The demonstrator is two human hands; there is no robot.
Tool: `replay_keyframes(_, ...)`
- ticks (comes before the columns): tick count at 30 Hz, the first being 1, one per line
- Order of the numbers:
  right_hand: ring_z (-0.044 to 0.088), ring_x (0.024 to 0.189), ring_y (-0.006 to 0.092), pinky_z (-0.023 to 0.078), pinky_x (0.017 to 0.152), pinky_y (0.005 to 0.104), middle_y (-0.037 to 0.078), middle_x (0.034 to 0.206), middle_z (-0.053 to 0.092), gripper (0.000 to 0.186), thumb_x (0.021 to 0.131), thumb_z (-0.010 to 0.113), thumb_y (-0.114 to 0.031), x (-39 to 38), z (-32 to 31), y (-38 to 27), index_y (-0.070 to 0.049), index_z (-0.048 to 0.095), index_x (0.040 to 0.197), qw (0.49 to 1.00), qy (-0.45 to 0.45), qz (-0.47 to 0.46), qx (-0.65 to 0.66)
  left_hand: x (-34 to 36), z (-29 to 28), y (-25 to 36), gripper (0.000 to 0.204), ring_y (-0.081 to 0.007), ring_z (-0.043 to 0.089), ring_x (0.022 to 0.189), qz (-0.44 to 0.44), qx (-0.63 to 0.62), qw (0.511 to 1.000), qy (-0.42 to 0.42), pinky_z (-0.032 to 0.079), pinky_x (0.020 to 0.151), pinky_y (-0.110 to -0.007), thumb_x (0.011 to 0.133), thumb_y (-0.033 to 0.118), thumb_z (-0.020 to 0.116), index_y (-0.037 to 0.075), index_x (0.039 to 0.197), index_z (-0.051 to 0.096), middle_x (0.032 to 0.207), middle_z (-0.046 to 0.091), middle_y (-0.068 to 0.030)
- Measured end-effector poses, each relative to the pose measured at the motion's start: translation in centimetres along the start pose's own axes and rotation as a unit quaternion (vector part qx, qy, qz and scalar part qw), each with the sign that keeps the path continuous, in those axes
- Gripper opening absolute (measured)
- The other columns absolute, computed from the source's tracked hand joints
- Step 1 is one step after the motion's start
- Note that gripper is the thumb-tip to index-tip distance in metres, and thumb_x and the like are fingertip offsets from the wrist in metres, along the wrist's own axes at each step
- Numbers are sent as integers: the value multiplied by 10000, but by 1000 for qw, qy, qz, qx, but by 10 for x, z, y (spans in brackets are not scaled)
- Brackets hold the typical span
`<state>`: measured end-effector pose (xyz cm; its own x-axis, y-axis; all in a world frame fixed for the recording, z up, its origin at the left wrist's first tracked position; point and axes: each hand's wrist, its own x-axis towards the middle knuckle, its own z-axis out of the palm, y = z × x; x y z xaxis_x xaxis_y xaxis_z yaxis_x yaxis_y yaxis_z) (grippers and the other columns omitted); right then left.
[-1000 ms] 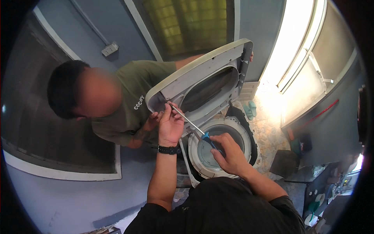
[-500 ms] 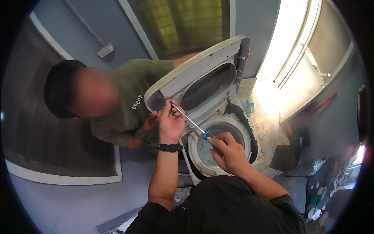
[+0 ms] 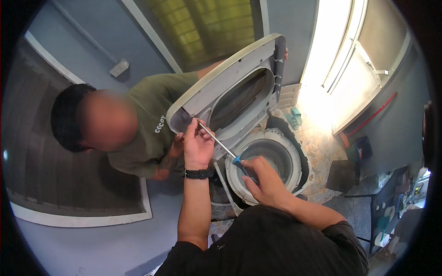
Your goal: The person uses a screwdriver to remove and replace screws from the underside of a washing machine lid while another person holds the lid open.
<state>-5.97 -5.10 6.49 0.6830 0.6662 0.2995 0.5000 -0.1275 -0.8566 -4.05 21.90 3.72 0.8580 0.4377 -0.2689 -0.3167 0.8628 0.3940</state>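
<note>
Blown-out daylight glares upper right; fisheye bends the dark rim.

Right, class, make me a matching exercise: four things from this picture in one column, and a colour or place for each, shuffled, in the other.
1. long metal screwdriver with blue handle
2. black wristwatch
3. raised grey washing-machine top panel
4. round white washer tub

A. on the left wrist
B. tilted up, steadied by another person
C. gripped in the right hand
D. lies open beneath the lid

Pairs: 1-C, 2-A, 3-B, 4-D

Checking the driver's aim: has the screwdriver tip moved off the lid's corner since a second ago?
No. The screwdriver tip stays at the same corner of the raised lid, steadied by the left hand; the right hand keeps the blue handle.
</note>
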Motion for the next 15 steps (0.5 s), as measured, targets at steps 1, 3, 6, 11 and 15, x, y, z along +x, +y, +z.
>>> replay_keyframes(1,597,984,415,495,829,466,205,1102,555,417,967,688,-126,1,1,-1,-37,533,1344,1000,3,-1,2,0,0,0,114,-118,545,764,3,8,1000,12,453,654,-270,1010,179,713,73,1040,686,980,681,-39)
replay_keyframes(3,596,976,414,496,826,466,208,1099,553,415,967,686,-123,3,2,-3,-36,532,1343,1000,1,15,14,1,2,0,114,-115,545,759,3,1,1000,7,453,653,-264,1011,179,714,74,1050,690,992,689,-35)
replay_keyframes(6,595,967,414,496,827,466,211,1096,551,414,968,684,-119,6,3,-5,-34,530,1343,1000,5,12,15,4,3,2,115,-110,547,757,5,-10,1000,11,455,651,-255,1013,178,715,74,1059,694,1003,696,-32)
replay_keyframes(11,599,974,411,498,836,462,212,1093,551,415,965,684,-113,10,2,-5,-25,528,1340,1000,16,-10,6,6,4,1,118,-100,551,761,12,-18,1000,13,460,652,-247,1015,174,714,68,1064,695,1015,700,-29)
replay_keyframes(15,609,990,413,502,851,462,214,1096,560,412,965,684,-112,13,1,-6,-21,530,1336,1000,15,-13,8,7,3,1,133,-98,554,760,10,-31,999,11,463,661,-246,1020,183,713,61,1068,688,1021,699,-31)
